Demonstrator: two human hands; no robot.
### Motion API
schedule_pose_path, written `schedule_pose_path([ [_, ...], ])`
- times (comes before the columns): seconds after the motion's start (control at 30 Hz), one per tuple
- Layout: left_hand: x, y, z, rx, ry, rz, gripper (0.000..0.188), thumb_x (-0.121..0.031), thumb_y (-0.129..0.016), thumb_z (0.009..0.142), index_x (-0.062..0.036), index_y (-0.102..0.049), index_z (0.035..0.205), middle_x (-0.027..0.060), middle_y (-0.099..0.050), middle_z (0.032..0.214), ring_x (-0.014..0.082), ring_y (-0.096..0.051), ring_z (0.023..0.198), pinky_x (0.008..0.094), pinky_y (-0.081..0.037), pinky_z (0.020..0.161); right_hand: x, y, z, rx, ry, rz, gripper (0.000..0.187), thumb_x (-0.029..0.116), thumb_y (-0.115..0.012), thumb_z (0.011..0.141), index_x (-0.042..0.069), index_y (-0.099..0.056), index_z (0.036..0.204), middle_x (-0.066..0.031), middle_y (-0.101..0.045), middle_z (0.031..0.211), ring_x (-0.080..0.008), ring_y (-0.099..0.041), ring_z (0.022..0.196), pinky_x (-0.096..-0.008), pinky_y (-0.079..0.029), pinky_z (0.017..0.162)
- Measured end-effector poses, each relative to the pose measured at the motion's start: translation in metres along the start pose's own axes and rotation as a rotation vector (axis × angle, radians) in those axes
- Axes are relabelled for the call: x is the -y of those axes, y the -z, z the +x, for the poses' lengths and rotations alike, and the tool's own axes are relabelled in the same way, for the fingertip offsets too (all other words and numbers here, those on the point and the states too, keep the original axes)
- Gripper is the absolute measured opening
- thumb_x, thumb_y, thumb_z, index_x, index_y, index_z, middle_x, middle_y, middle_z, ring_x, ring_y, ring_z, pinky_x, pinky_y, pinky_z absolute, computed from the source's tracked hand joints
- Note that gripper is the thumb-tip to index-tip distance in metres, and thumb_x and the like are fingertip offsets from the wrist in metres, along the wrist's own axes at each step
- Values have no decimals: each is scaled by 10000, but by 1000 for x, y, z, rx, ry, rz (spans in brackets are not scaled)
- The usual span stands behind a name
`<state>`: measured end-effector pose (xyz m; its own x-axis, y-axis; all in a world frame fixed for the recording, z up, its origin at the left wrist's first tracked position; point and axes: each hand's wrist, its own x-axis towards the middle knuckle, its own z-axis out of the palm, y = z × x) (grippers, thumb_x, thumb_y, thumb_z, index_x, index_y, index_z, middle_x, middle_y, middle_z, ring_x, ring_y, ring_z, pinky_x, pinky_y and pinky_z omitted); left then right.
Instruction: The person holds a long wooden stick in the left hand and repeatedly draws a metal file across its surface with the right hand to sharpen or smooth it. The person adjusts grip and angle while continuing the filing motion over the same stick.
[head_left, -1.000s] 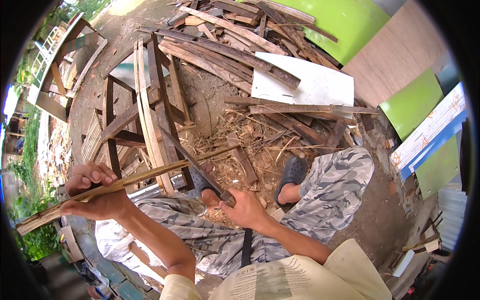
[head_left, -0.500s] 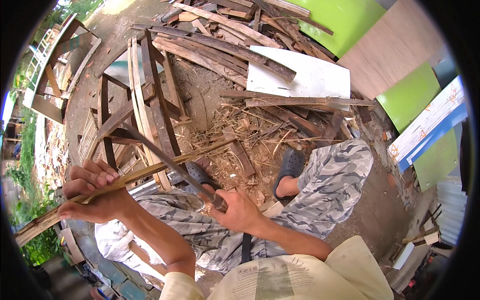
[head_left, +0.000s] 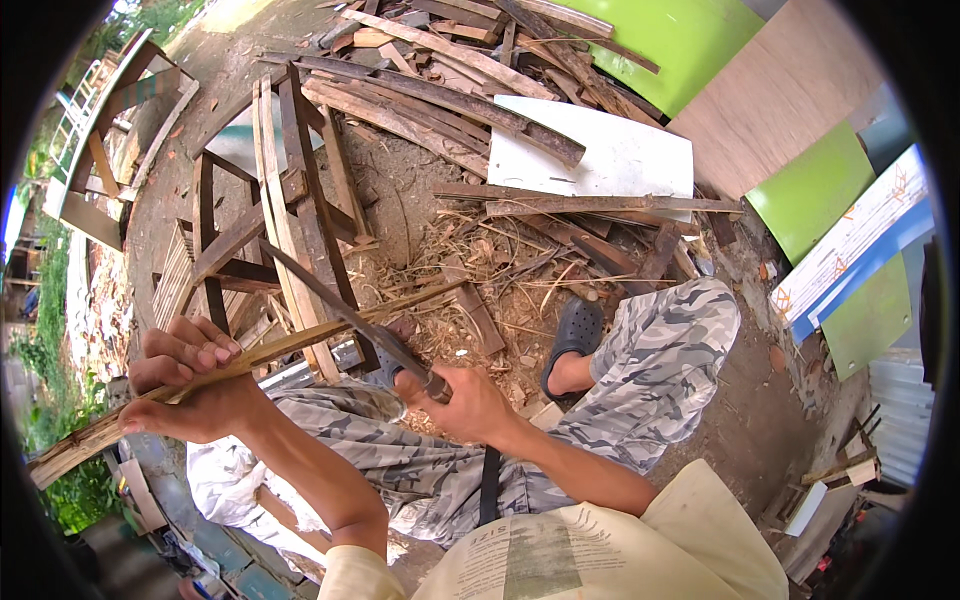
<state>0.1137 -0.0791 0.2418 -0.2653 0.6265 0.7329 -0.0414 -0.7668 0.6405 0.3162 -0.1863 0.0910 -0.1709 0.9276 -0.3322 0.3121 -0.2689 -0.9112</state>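
My left hand [head_left: 200,395] is wrapped round a long, thin strip of wood [head_left: 95,436], its fingers curled over the top. The strip runs from the lower left to the shavings ahead of me. In my right hand [head_left: 475,405] is a machete [head_left: 322,292], gripped at the handle close to my lap. Its long dark blade points away to the far left and crosses over the strip. Whether blade and wood touch I cannot tell.
A wooden sawhorse-like frame [head_left: 318,205] stands ahead on the left, with pale battens leaning on it. Wood scraps, shavings and a white sheet [head_left: 610,155] lie ahead. Green panels [head_left: 815,195] are on the right. My clogs [head_left: 576,332] rest among the shavings.
My right hand has shifted slightly left and up, its thumb now stretched forward by the base of the blade. The left hand and wood strip have hardly moved.
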Motion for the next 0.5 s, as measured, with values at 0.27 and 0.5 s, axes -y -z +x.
schedule_pose_path([
  [0.27, 0, 3, 0, 46, 19, -97, 680, -670, -290, 963, -71, -422, 669, 49, -387, 591, 140, -389, 464, 249, -370, 395, -170, 5, 40, -17, -448, -258, 316, 288, -636, 768, 2, -672, 898, -257, -647, 749, -412, -658, 756, -467, -506, 695],
  [0.5, 1, 17, 0, -43, 3, 32, 670, -663, -283, 969, -80, -402, 660, 40, -365, 590, 131, -381, 471, 237, -368, 382, -136, -3, 51, 3, -297, -184, 309, 239, -618, 765, -31, -689, 898, -283, -665, 836, -423, -666, 845, -472, -527, 740],
])
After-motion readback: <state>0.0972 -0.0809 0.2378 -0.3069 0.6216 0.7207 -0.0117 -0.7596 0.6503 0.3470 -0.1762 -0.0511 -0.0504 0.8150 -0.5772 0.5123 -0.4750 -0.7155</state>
